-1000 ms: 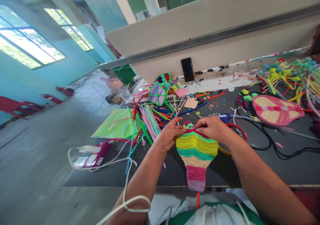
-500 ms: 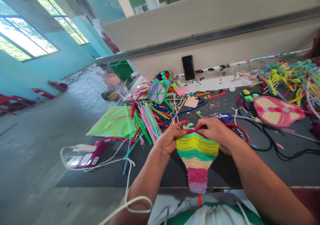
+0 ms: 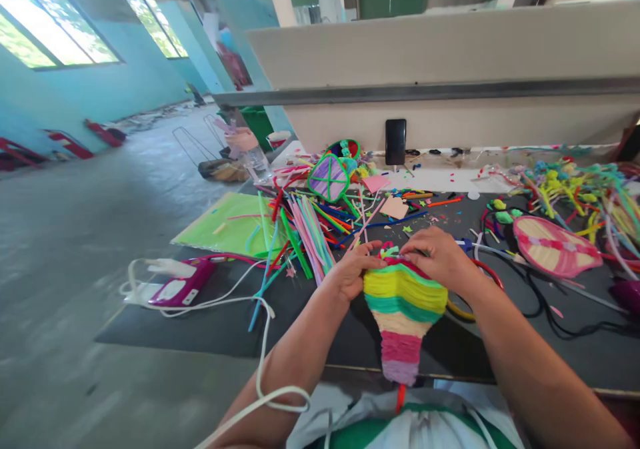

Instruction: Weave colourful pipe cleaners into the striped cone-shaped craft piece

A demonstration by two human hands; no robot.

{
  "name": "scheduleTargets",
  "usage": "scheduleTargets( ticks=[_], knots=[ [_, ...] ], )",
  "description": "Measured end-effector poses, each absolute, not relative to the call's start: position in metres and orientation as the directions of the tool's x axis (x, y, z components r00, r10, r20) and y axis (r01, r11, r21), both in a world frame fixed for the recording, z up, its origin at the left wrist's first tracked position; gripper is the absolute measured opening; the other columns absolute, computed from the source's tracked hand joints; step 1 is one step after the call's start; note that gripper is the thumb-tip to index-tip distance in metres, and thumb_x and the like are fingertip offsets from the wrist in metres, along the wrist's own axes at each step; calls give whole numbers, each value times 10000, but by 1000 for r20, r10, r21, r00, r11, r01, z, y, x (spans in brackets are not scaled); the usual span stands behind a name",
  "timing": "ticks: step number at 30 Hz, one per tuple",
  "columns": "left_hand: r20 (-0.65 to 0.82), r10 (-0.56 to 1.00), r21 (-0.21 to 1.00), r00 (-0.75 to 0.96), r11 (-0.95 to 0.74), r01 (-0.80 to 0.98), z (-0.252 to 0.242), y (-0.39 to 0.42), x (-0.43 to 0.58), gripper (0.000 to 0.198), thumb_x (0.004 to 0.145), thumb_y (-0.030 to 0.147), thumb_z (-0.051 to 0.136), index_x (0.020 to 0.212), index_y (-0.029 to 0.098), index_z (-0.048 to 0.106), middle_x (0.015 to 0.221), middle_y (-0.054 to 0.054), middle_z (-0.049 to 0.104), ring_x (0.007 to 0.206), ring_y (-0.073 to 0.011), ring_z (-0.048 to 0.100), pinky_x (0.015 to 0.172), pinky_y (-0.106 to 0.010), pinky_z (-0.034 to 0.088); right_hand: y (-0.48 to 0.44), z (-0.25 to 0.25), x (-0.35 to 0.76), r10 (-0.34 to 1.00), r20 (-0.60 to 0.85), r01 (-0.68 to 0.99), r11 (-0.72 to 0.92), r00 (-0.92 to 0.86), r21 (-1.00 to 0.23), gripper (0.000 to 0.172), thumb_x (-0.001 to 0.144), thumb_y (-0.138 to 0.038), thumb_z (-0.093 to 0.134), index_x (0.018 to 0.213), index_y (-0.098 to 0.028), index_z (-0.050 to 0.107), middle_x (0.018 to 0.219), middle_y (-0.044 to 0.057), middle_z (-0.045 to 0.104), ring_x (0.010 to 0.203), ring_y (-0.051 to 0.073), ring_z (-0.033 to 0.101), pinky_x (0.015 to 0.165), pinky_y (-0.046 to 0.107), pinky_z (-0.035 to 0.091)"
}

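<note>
A striped pipe-cleaner craft (image 3: 406, 296), wide at the far end and narrow near my body, has bands of red, yellow, teal, cream, magenta and lilac. An orange-red stem sticks out of its near end. My left hand (image 3: 356, 270) pinches its far left edge between thumb and fingers. On the far right edge, my right hand (image 3: 434, 256) has its fingers closed on the rim. Small pink and green pipe-cleaner loops (image 3: 389, 252) show between the two hands. Whether my right fingertips also hold a strand is hidden.
Loose pipe cleaners (image 3: 310, 232) lie beyond my left arm, beside a green plastic sheet (image 3: 215, 226). A purple power strip (image 3: 183, 286) trails a white cable across my left forearm. A phone (image 3: 395, 141) leans at the back. A pink leaf-shaped piece (image 3: 557, 246) lies right among black cords.
The view has turned and levelled, shifting the table contents. My right fingers have shifted slightly at the far rim; both hands stay on the craft.
</note>
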State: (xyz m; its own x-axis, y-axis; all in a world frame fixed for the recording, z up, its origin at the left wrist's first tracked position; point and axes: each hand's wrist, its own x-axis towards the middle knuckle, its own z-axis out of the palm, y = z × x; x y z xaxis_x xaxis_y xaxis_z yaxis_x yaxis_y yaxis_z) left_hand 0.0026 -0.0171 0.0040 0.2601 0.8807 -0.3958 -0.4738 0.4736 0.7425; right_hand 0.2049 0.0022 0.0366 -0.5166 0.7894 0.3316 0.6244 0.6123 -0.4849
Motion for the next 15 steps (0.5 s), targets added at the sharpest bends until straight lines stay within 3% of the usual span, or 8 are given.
scheduleTargets(
  ticks=[4,8,11,15],
  knots=[
    [-369,896,745,246,444,-498,6,-20,3,665,564,-29,713,1177,136,517,747,-49,700,665,-171,681,689,-283,530,-3,61,184,757,214,746,649,-617,-149,168,832,-223,590,836,-285,746,871,22,718,938,212,587,818,357,343],
    [-352,907,743,233,422,-520,6,-21,4,689,544,-26,734,1170,142,503,736,-40,698,643,-170,677,659,-271,517,-4,76,161,743,52,744,662,-667,85,187,823,-249,558,829,-219,742,873,81,720,887,238,622,730,348,350],
    [-341,916,753,212,401,-521,4,-21,5,729,519,-28,749,1183,134,496,669,-11,674,612,-175,666,627,-269,508,-2,80,151,752,-7,742,652,-659,157,208,801,-233,539,798,-177,739,851,111,725,831,234,645,680,322,363],
    [-327,935,804,138,352,-480,0,-21,7,757,513,1,787,1201,112,491,617,10,650,583,-161,651,594,-244,490,9,86,142,811,-209,820,568,-546,64,214,737,-285,556,755,-177,739,760,97,713,718,217,640,572,285,350]
  ],
)
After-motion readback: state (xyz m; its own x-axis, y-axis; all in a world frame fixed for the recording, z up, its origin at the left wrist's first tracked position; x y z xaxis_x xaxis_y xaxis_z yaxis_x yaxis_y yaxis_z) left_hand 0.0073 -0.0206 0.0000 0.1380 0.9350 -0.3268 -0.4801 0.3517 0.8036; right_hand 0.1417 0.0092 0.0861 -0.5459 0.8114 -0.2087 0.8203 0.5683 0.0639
